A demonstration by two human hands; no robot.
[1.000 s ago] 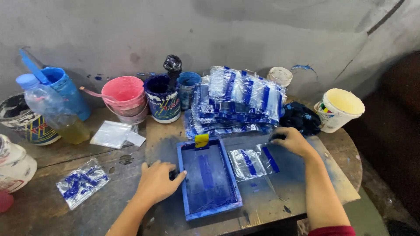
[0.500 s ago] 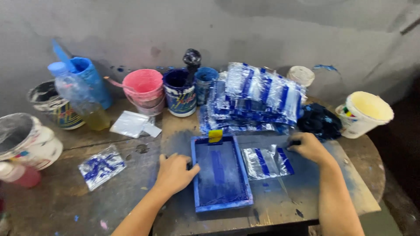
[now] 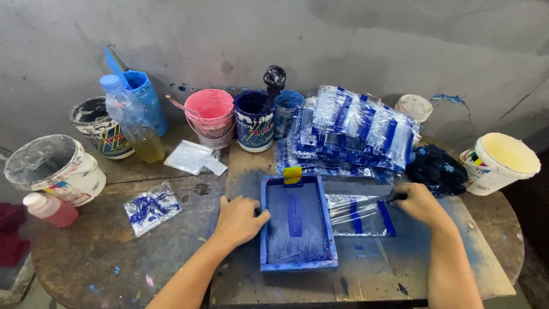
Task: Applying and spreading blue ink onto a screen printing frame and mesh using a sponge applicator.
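A small blue-framed printing screen lies flat on a blue-stained board. My left hand rests on the screen's left edge, fingers gripping the frame. A yellow clip sits at the frame's far edge. To the right lies a clear plastic bag with blue stripes. My right hand pinches that bag's upper right corner. Behind it rises a pile of printed plastic bags.
Paint buckets line the wall: pink, dark blue, white, cream. A plastic bottle, a red bottle, a loose printed bag, blank bags and a dark rag sit around.
The view has shifted so more of the table's left side shows. My left hand has slid from beside the frame onto its left edge. My right hand stays at the bag's corner.
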